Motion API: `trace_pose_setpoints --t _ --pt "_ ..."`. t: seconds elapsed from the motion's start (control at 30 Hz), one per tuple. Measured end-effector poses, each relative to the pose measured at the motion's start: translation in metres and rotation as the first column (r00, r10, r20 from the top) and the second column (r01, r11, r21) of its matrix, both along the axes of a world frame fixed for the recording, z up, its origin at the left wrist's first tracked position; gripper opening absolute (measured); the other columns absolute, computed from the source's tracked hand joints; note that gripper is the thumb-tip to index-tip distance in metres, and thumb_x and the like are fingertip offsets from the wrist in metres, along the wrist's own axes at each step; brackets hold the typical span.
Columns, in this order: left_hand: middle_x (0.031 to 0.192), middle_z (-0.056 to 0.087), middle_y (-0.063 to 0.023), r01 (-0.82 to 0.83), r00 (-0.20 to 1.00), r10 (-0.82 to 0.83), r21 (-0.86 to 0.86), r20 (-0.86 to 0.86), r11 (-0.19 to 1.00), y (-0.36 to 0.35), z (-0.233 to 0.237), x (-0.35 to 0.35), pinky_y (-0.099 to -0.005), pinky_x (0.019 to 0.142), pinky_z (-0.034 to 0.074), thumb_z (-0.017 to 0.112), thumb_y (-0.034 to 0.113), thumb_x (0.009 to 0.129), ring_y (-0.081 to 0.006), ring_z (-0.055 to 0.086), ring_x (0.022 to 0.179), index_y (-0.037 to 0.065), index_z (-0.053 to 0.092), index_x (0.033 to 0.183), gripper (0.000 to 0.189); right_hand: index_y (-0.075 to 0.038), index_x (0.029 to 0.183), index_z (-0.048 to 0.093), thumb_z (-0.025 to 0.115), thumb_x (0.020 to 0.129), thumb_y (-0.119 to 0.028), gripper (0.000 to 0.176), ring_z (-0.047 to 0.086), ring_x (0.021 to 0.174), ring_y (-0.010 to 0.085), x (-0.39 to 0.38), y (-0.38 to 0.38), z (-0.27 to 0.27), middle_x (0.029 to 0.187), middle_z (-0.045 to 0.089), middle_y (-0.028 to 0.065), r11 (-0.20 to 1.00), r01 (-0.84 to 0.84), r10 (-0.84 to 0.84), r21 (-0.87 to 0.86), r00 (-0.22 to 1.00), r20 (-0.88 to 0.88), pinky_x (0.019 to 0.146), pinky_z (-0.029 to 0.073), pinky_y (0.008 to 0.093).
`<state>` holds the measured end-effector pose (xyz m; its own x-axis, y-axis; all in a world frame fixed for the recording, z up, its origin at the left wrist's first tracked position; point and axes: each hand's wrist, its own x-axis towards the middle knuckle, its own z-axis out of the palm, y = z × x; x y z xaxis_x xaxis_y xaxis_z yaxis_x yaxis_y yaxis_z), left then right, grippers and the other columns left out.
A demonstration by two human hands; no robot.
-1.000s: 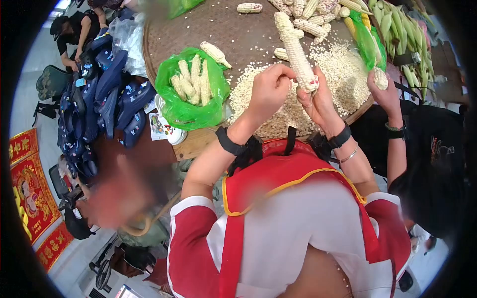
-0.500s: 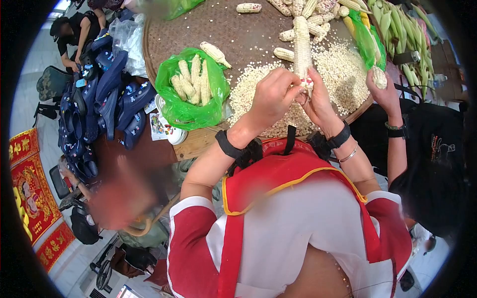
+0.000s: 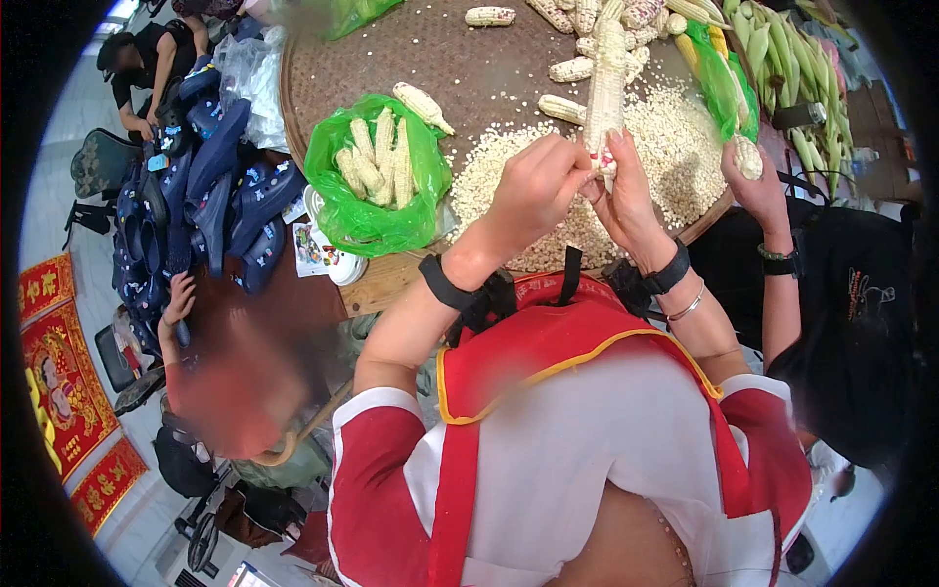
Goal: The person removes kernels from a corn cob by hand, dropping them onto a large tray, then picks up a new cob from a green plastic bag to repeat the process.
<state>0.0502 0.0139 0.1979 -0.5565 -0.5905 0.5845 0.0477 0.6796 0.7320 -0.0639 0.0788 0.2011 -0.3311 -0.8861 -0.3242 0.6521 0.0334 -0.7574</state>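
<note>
A long, pale corn cob [image 3: 606, 83] points away from me, with a few red-purple kernels at its near end. My right hand [image 3: 626, 191] is closed around that near end, thumb along the side. My left hand [image 3: 533, 186] is closed too, its thumb and fingertips pressed against the same end. Below and around both hands lies a heap of loose white kernels [image 3: 675, 147] on a round woven tray [image 3: 469, 73]. Several other cobs lie just beyond, one of them a short cob [image 3: 562, 109] beside the held one.
A green plastic bag [image 3: 381, 230] with several stripped cobs stands left. Another person's hand [image 3: 758, 191] at the right holds a cob [image 3: 748, 157]. Husked corn [image 3: 773, 49] is piled far right. Blue clogs [image 3: 210, 166] are heaped at left, near a person in orange [image 3: 230, 391].
The far end of the held cob has swung slightly right and away. My hands stay almost in place. At left, the person in orange has raised a hand toward the clogs.
</note>
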Motion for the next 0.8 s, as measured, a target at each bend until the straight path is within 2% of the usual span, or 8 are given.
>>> trace_pose_setpoints --t 0.17,0.23,0.33,0.43,0.5,0.6,0.73,0.8 --pt "0.066 0.053 -0.0105 0.011 0.998 -0.010 -0.028 0.060 1.000 0.000 -0.002 -0.002 -0.0334 0.053 0.043 0.063 0.003 0.072 -0.0247 0.055 0.060 0.002 0.053 0.075 0.010 -0.011 0.110 0.039 0.040 0.092 -0.031 0.027 0.053 0.067 0.0092 -0.004 0.000 -0.009 0.084 0.054 0.0031 0.999 -0.025 0.027 -0.032 0.999 0.047 0.050 0.042 0.0219" --pt "0.066 0.052 -0.0106 -0.008 0.998 0.013 -0.068 0.064 0.998 0.002 -0.005 -0.003 -0.0339 0.054 0.043 0.063 0.004 0.072 -0.0252 0.055 0.060 0.002 0.053 0.074 0.010 -0.010 0.106 0.043 0.038 0.093 -0.033 0.027 0.054 0.070 0.0112 -0.006 -0.003 -0.010 0.084 0.056 0.0038 0.999 -0.005 0.000 0.048 0.995 0.103 0.056 0.044 0.0242" --pt "0.067 0.053 -0.0111 -0.008 0.991 0.024 -0.125 0.129 0.992 0.007 -0.005 -0.001 -0.0343 0.054 0.044 0.063 0.004 0.071 -0.0261 0.055 0.060 0.002 0.054 0.076 0.010 -0.007 0.102 0.048 0.037 0.093 -0.034 0.031 0.056 0.074 0.0131 -0.009 -0.006 -0.006 0.085 0.058 0.0048 0.999 0.024 -0.029 0.031 0.982 0.185 0.064 0.045 0.0262" --pt "0.068 0.055 -0.0104 -0.001 0.994 0.010 -0.083 0.105 0.997 0.010 -0.001 0.003 -0.0317 0.053 0.044 0.064 0.003 0.071 -0.0236 0.055 0.060 0.002 0.056 0.079 0.012 -0.006 0.100 0.050 0.036 0.093 -0.035 0.033 0.056 0.077 0.0139 -0.014 -0.004 -0.009 0.087 0.059 0.0056 0.997 -0.015 0.035 -0.080 0.968 0.249 0.070 0.045 0.0268" --pt "0.070 0.056 -0.0086 -0.010 1.000 0.010 0.106 0.000 0.994 0.010 0.005 0.003 -0.0275 0.052 0.044 0.065 0.002 0.071 -0.0184 0.055 0.059 0.002 0.057 0.082 0.014 -0.005 0.100 0.050 0.035 0.093 -0.035 0.035 0.057 0.077 0.0148 -0.012 -0.005 -0.008 0.087 0.059 0.0063 0.998 0.007 0.006 -0.057 0.972 0.235 0.069 0.045 0.0273" --pt "0.074 0.057 -0.0070 -0.099 0.994 0.105 0.190 -0.019 0.977 0.010 0.013 0.002 -0.0242 0.053 0.044 0.065 0.000 0.071 -0.0137 0.055 0.061 0.001 0.058 0.083 0.014 -0.004 0.100 0.050 0.032 0.093 -0.036 0.038 0.058 0.077 0.0170 -0.010 -0.004 0.002 0.088 0.059 0.0077 0.998 -0.020 0.033 -0.054 0.966 0.257 0.067 0.046 0.0286" --pt "0.078 0.056 -0.0079 -0.072 0.997 0.078 0.199 -0.025 0.977 0.010 0.015 -0.001 -0.0234 0.054 0.045 0.065 0.000 0.071 -0.0129 0.055 0.062 0.001 0.058 0.086 0.016 -0.002 0.101 0.049 0.029 0.093 -0.037 0.041 0.060 0.077 0.0194 -0.005 -0.001 0.007 0.088 0.059 0.0098 0.996 -0.078 0.086 -0.039 0.960 0.267 0.063 0.047 0.0298" --pt "0.079 0.056 -0.0080 -0.064 0.997 0.068 0.130 -0.029 0.989 0.011 0.013 -0.001 -0.0233 0.056 0.046 0.064 0.000 0.073 -0.0128 0.056 0.065 0.000 0.058 0.087 0.015 -0.002 0.101 0.049 0.029 0.093 -0.037 0.041 0.060 0.077 0.0188 -0.007 0.001 0.007 0.087 0.059 0.0095 0.994 -0.094 0.103 -0.046 0.956 0.275 0.063 0.048 0.0295"
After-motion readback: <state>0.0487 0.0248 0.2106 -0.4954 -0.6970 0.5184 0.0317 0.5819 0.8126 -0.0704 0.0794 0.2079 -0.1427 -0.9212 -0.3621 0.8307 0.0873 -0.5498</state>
